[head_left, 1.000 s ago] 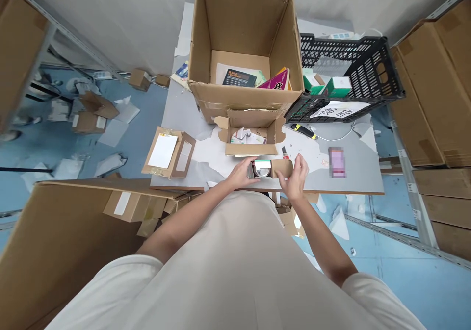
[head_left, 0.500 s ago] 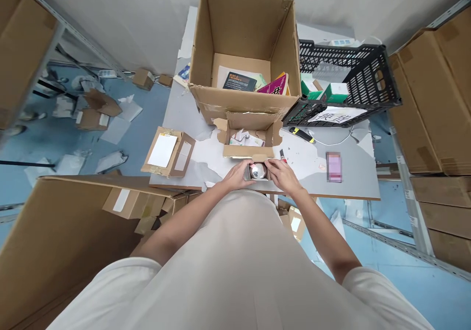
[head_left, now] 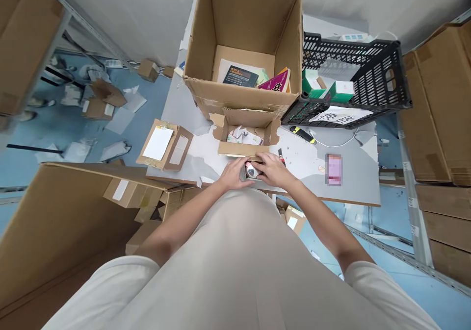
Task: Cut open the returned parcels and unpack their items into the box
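At the table's front edge, my left hand (head_left: 233, 174) wraps the left side of a small box, most of which the hands cover. In the box is a small round white-and-red object (head_left: 252, 170) with a dark middle; its kind is not clear. My right hand (head_left: 274, 170) curls its fingers over that object from the right. Just beyond my hands stands an open brown carton (head_left: 241, 149) with crumpled printed paper (head_left: 245, 136) in it. A red-and-black tool (head_left: 281, 157), partly hidden, lies beside my right hand.
Behind stands a large cardboard box (head_left: 243, 98) holding books. To its right is a black plastic crate (head_left: 379, 75) with green-and-white boxes. A yellow-and-black cutter (head_left: 302, 135) and a blurred pink item (head_left: 334, 169) lie at right, a closed carton (head_left: 164, 145) at left.
The round object has turned from a shiny silver face to a white-and-red side with a dark middle. My right hand has moved over it, fingers now curled around it.
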`<action>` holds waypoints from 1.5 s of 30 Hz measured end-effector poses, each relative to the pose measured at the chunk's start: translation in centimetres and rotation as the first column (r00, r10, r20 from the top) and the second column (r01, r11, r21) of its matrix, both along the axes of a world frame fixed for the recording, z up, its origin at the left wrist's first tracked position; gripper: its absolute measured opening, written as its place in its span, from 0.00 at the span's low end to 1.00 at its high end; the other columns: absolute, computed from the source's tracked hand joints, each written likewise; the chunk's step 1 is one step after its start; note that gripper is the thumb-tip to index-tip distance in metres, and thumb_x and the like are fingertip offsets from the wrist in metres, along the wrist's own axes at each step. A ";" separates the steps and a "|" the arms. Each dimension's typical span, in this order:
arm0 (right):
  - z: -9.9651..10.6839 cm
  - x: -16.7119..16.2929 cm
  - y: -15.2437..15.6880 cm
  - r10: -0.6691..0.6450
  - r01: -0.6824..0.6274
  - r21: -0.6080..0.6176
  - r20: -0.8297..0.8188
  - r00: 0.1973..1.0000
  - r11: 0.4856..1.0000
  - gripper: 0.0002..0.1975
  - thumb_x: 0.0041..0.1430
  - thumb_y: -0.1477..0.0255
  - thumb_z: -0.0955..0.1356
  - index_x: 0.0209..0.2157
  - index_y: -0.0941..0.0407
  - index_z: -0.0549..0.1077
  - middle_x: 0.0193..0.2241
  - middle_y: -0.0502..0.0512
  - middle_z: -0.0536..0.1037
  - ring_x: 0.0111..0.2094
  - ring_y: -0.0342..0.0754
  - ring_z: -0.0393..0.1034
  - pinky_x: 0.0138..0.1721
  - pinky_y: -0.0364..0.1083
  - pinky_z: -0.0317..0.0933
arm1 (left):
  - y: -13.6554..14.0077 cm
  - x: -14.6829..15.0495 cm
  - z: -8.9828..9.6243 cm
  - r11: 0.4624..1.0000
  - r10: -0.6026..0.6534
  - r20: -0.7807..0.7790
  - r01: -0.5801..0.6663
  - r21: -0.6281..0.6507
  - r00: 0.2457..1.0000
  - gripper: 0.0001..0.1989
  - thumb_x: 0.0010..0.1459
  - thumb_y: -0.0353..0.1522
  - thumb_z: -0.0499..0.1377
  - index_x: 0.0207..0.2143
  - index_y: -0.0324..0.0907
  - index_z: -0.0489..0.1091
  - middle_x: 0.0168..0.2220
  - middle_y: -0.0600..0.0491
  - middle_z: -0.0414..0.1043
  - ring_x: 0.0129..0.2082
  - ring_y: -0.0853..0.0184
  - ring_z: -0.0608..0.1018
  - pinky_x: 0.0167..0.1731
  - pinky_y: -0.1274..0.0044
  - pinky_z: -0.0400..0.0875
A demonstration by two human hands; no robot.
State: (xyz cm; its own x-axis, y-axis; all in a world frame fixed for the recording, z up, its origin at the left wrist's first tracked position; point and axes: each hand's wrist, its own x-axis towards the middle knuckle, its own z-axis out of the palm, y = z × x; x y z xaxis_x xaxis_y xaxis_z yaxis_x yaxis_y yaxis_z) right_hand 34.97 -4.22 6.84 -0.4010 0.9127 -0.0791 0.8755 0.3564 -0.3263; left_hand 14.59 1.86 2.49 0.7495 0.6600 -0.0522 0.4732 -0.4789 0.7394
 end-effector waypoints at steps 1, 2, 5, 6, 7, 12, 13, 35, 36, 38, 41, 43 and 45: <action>0.3 0.0 0.5 0.041 -0.041 -0.015 0.026 0.999 0.999 0.26 0.54 0.68 0.70 0.55 0.53 0.68 0.59 0.66 0.61 0.58 0.62 0.55 0.55 0.61 0.53 | -0.2 0.2 0.2 1.000 0.007 0.003 -0.007 -0.004 1.000 0.47 0.42 0.50 0.66 0.61 0.42 0.55 0.58 0.42 0.64 0.57 0.51 0.68 0.56 0.61 0.62; 0.6 -0.1 1.0 0.078 -0.077 -0.025 0.052 0.996 0.997 0.27 0.52 0.69 0.71 0.55 0.55 0.67 0.60 0.67 0.60 0.59 0.62 0.54 0.55 0.61 0.52 | -0.5 0.3 0.3 1.000 0.025 0.010 -0.025 -0.011 1.000 0.46 0.43 0.50 0.65 0.61 0.41 0.55 0.58 0.42 0.64 0.57 0.52 0.68 0.55 0.61 0.63; 1.3 -0.7 2.3 0.182 -0.181 -0.022 0.125 0.975 0.983 0.27 0.49 0.74 0.71 0.53 0.60 0.68 0.62 0.69 0.58 0.60 0.63 0.52 0.57 0.62 0.49 | -1.0 1.0 0.4 0.991 0.129 0.046 -0.128 -0.040 0.991 0.38 0.50 0.46 0.62 0.59 0.39 0.56 0.55 0.41 0.66 0.54 0.54 0.70 0.53 0.64 0.65; 1.4 -1.1 2.7 0.213 -0.213 -0.014 0.148 0.966 0.977 0.27 0.48 0.75 0.71 0.52 0.61 0.69 0.62 0.69 0.58 0.61 0.64 0.51 0.57 0.62 0.48 | -1.1 1.1 0.4 0.987 0.159 0.059 -0.157 -0.047 0.985 0.36 0.51 0.44 0.61 0.58 0.39 0.56 0.54 0.41 0.66 0.53 0.55 0.71 0.52 0.65 0.66; 1.5 -1.3 3.1 0.242 -0.244 -0.006 0.168 0.956 0.970 0.26 0.47 0.76 0.71 0.51 0.62 0.70 0.62 0.70 0.58 0.61 0.64 0.51 0.58 0.63 0.47 | -1.1 1.2 0.3 0.984 0.175 0.071 -0.171 -0.052 0.982 0.35 0.51 0.43 0.61 0.58 0.38 0.56 0.54 0.41 0.66 0.53 0.55 0.71 0.52 0.65 0.66; 1.0 -1.7 3.8 0.338 -0.344 0.004 0.168 0.926 0.939 0.24 0.50 0.72 0.70 0.50 0.66 0.70 0.58 0.72 0.62 0.59 0.63 0.53 0.57 0.63 0.48 | -0.7 0.6 -0.4 0.993 0.093 0.089 -0.087 -0.078 0.992 0.35 0.49 0.44 0.63 0.55 0.39 0.58 0.54 0.42 0.65 0.54 0.55 0.69 0.53 0.65 0.65; 0.9 -1.6 3.9 0.349 -0.352 -0.005 0.148 0.925 0.936 0.25 0.50 0.71 0.70 0.50 0.66 0.69 0.57 0.72 0.63 0.58 0.63 0.54 0.56 0.62 0.50 | -0.5 0.4 -0.5 0.995 0.070 0.087 -0.063 -0.082 0.994 0.35 0.48 0.45 0.63 0.55 0.39 0.59 0.53 0.42 0.66 0.54 0.54 0.70 0.53 0.65 0.65; 14.4 2.5 4.1 -0.054 0.060 -0.002 -0.465 0.883 0.998 0.27 0.41 0.74 0.69 0.47 0.54 0.68 0.34 0.52 0.74 0.31 0.45 0.66 0.29 0.43 0.63 | -0.2 -0.1 -0.1 0.944 0.161 0.089 -0.127 -0.303 0.983 0.52 0.40 0.49 0.68 0.63 0.39 0.52 0.60 0.36 0.59 0.60 0.45 0.64 0.57 0.56 0.58; 14.9 2.6 4.3 -0.075 0.094 0.015 -0.493 0.867 0.995 0.27 0.41 0.74 0.69 0.47 0.54 0.68 0.35 0.52 0.74 0.31 0.45 0.66 0.29 0.43 0.63 | -0.6 -0.4 0.3 0.927 0.192 0.078 -0.155 -0.341 0.978 0.53 0.40 0.49 0.68 0.64 0.39 0.49 0.61 0.35 0.58 0.61 0.44 0.62 0.57 0.55 0.57; 15.9 2.8 4.8 -0.114 0.162 0.041 -0.542 0.833 0.986 0.27 0.41 0.74 0.70 0.47 0.54 0.68 0.35 0.52 0.74 0.30 0.44 0.65 0.28 0.43 0.63 | -1.4 -1.0 1.5 0.877 0.309 0.071 -0.255 -0.407 0.948 0.57 0.40 0.48 0.68 0.66 0.40 0.43 0.63 0.34 0.52 0.63 0.44 0.59 0.58 0.54 0.55; 17.3 2.8 5.4 -0.188 0.267 0.041 -0.608 0.772 0.963 0.25 0.42 0.72 0.71 0.46 0.54 0.69 0.34 0.51 0.73 0.30 0.43 0.65 0.27 0.43 0.63 | -2.4 -1.3 4.0 0.841 0.463 0.191 -0.360 -0.405 0.865 0.62 0.39 0.46 0.70 0.67 0.44 0.34 0.67 0.34 0.40 0.66 0.46 0.53 0.59 0.56 0.56; 17.9 2.6 5.9 -0.227 0.322 0.026 -0.656 0.720 0.946 0.24 0.44 0.68 0.72 0.46 0.54 0.69 0.35 0.52 0.73 0.31 0.44 0.66 0.27 0.43 0.63 | -2.4 -0.7 5.6 0.866 0.464 0.350 -0.335 -0.370 0.814 0.62 0.37 0.43 0.72 0.66 0.47 0.35 0.67 0.36 0.38 0.65 0.48 0.54 0.57 0.59 0.60; 18.0 2.3 6.5 -0.236 0.349 0.017 -0.706 0.668 0.937 0.25 0.46 0.64 0.73 0.46 0.53 0.68 0.37 0.52 0.73 0.33 0.45 0.67 0.29 0.43 0.64 | -1.9 0.2 6.6 0.880 0.462 0.496 -0.309 -0.362 0.735 0.57 0.37 0.41 0.72 0.64 0.47 0.42 0.65 0.36 0.45 0.63 0.51 0.60 0.55 0.62 0.64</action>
